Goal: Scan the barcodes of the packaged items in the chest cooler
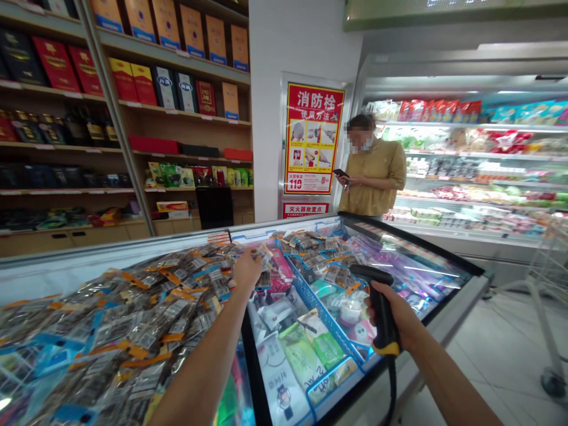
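My right hand [397, 319] is wrapped round the handle of a black and yellow barcode scanner [385, 307], whose cable hangs down below. The scanner's head points left over the freezer case. At the far side of the case, my left hand [247, 269] is closed on a small clear plastic packet [265, 257], with the fingertips partly hidden. Many similar packets [177, 275] with orange and blue strips lie heaped to the left of it. Beside the left hand is a pink package [280, 266]. Green and white bags [306, 343] fill a blue wire basket [326, 310] between my arms.
A glass lid [403, 254] with a dark frame covers the freezer's right part. Behind it stands a person [373, 171] with a phone. Shelves of boxes [186, 89] line the left, and a chilled display [470, 160] the right. A shopping cart [544, 296] stands at the right edge.
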Tool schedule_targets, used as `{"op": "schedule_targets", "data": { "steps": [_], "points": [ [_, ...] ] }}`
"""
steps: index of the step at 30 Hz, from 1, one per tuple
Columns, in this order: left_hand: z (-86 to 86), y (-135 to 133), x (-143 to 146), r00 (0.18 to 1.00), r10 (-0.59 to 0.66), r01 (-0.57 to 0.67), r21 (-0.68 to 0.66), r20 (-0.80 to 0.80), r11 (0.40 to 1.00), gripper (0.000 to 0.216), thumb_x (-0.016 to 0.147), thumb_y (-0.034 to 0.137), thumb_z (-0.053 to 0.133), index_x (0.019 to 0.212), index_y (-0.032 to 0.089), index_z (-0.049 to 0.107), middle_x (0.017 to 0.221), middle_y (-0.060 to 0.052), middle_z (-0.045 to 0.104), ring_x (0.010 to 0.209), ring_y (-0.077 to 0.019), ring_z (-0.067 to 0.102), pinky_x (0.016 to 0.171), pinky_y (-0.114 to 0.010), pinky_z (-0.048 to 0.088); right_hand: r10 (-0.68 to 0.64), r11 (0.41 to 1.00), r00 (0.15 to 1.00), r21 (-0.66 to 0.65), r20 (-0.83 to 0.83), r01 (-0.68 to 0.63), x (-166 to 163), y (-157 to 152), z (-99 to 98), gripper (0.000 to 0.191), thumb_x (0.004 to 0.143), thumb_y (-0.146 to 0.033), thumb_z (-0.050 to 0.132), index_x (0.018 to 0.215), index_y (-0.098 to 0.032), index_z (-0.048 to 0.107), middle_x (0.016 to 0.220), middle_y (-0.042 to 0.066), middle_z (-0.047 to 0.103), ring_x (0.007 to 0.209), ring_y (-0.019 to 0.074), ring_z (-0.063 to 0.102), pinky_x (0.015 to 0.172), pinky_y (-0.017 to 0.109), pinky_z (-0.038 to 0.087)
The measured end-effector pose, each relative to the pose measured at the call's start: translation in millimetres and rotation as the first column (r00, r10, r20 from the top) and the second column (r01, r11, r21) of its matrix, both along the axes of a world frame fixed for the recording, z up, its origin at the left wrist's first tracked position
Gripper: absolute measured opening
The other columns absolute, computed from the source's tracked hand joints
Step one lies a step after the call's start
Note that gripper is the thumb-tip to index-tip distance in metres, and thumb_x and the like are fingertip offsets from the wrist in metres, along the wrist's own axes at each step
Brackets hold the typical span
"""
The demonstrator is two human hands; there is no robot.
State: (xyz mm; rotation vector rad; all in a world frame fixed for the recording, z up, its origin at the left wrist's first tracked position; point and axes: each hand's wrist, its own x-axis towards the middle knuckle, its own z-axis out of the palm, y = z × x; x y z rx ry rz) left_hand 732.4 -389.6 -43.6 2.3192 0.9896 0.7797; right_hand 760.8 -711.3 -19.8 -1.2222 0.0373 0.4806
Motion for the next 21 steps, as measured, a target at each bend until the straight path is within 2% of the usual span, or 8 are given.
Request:
{"op": "schedule_targets", "data": {
  "steps": [4, 6, 8, 12, 16, 19, 21],
  "points": [
    [8.7, 2.5, -9.0, 0.984, 0.109, -0.078, 0.212, -0.138, 0.974, 0.034, 0.075, 0.027, 0.046, 0.108, 0.019, 0.052, 0.099, -0.012, 0.06, 0.098, -0.0292, 0.05, 0.078, -0.04, 0.039, -0.016, 0.999, 1.0, 0.031, -0.012, 0.016, 7.8, -15.1, -8.2, 0.016, 0.073, -0.03, 0.055, 0.069, -0.016, 0.052, 0.046, -0.003, 0.052, 0.034, 0.0085, 0.047, 0.03, 0.018, 0.038],
    [12.7, -4.7, -8.7, 0.983, 0.133, -0.088, 0.317, -0.125, 0.944, 0.034, 0.074, 0.023, 0.045, 0.108, 0.02, 0.052, 0.106, -0.012, 0.056, 0.104, -0.0294, 0.045, 0.084, -0.043, 0.035, -0.016, 0.999, 1.0, 0.045, -0.015, 0.017, 9.6, -20.8, -11.6, 0.016, 0.073, -0.03, 0.055, 0.069, -0.016, 0.052, 0.046, -0.002, 0.052, 0.035, 0.0085, 0.047, 0.031, 0.018, 0.038],
    [16.0, -20.4, -3.5, 0.99, 0.103, -0.064, 0.36, -0.092, 0.931, 0.035, 0.076, 0.021, 0.043, 0.11, 0.022, 0.052, 0.112, -0.01, 0.053, 0.107, -0.0273, 0.042, 0.088, -0.042, 0.032, -0.02, 0.999, 1.0, 0.05, -0.019, 0.021, 10.1, -25.6, -13.3, 0.016, 0.073, -0.031, 0.056, 0.069, -0.016, 0.053, 0.046, -0.002, 0.052, 0.035, 0.0084, 0.046, 0.031, 0.018, 0.038],
    [13.6, -76.7, 24.4, 0.99, -0.121, 0.135, 0.282, -0.068, 0.95, 0.034, 0.077, 0.027, 0.044, 0.111, 0.021, 0.051, 0.113, -0.008, 0.053, 0.107, -0.0235, 0.043, 0.089, -0.036, 0.032, -0.055, 0.997, 0.998, 0.047, -0.024, 0.056, 9.4, -35.5, -11.8, 0.015, 0.073, -0.029, 0.056, 0.069, -0.015, 0.053, 0.046, -0.002, 0.052, 0.035, 0.0086, 0.046, 0.032, 0.019, 0.039],
    [-4.8, -144.2, 62.1, 0.932, -0.351, 0.358, 0.083, -0.087, 0.93, 0.038, 0.076, 0.037, 0.047, 0.109, 0.019, 0.052, 0.111, -0.008, 0.055, 0.105, -0.0225, 0.046, 0.086, -0.033, 0.035, -0.083, 0.995, 0.996, 0.046, -0.012, 0.083, 8.8, -48.2, -9.8, 0.015, 0.074, -0.029, 0.054, 0.072, -0.015, 0.054, 0.048, -0.002, 0.053, 0.036, 0.0084, 0.046, 0.032, 0.019, 0.038],
    [-20.4, -176.7, 79.8, 0.907, -0.383, 0.388, -0.009, -0.177, 0.922, 0.047, 0.071, 0.044, 0.052, 0.108, 0.016, 0.051, 0.108, -0.012, 0.056, 0.104, -0.0272, 0.047, 0.082, -0.037, 0.037, -0.094, 0.995, 0.996, 0.032, 0.004, 0.094, 7.8, -57.8, -9.2, 0.015, 0.074, -0.03, 0.055, 0.074, -0.015, 0.054, 0.049, -0.002, 0.053, 0.036, 0.0085, 0.047, 0.033, 0.019, 0.039],
    [-27.7, -182.2, 83.8, 0.9, -0.371, 0.38, -0.002, -0.23, 0.925, 0.05, 0.067, 0.041, 0.057, 0.109, 0.015, 0.05, 0.108, -0.014, 0.057, 0.105, -0.0293, 0.046, 0.082, -0.039, 0.037, -0.103, 0.994, 0.995, 0.027, 0.015, 0.102, 6.9, -62.3, -8.8, 0.015, 0.073, -0.03, 0.056, 0.075, -0.016, 0.055, 0.049, -0.002, 0.053, 0.037, 0.0086, 0.047, 0.033, 0.019, 0.039]
  ]
}}
